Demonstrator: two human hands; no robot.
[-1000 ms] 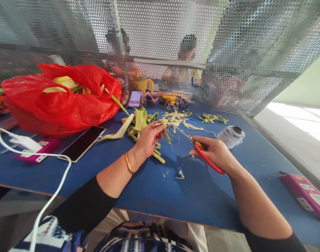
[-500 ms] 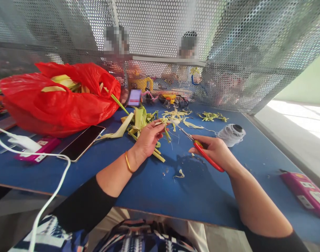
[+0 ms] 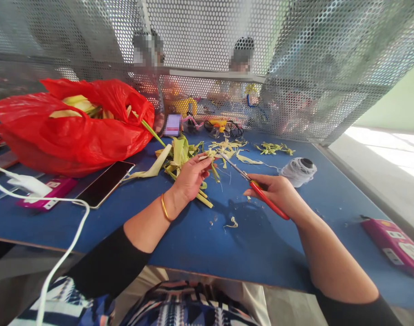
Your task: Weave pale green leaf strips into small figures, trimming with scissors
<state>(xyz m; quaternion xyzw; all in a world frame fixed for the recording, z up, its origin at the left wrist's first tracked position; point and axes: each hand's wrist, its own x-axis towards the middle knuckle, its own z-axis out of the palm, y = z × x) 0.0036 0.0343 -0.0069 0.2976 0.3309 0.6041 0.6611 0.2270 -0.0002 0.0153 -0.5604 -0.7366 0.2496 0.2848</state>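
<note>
We look down on a blue desk (image 3: 200,235) from the person's own viewpoint. The left hand (image 3: 192,175), with a gold bangle (image 3: 165,208) on its wrist, is closed, pinching a pale yellow-green leaf strip (image 3: 211,159) between thumb and fingertips near the middle of the desk. The right hand (image 3: 278,194) is wrapped around the red handles of a pair of scissors (image 3: 253,184). The blades point toward the far edge and their tips reach the held strip; we cannot tell how far apart the blades stand.

Just behind the left hand lies a leaf pile (image 3: 179,151), with more cuttings spread along the far edge. Small scraps (image 3: 231,222) lie between the two forearms. A spool of white thread (image 3: 297,171) sits just beyond the right hand.

A red plastic bag (image 3: 71,136) stuffed with leaves fills the far left corner. A phone (image 3: 105,183) lies in front of it, screen up. A white cable (image 3: 69,240) hangs over the near left edge. A pink power strip (image 3: 393,242) lies at the right edge. A perforated metal screen (image 3: 295,68) rises behind the far edge, and other people show dimly through it.
</note>
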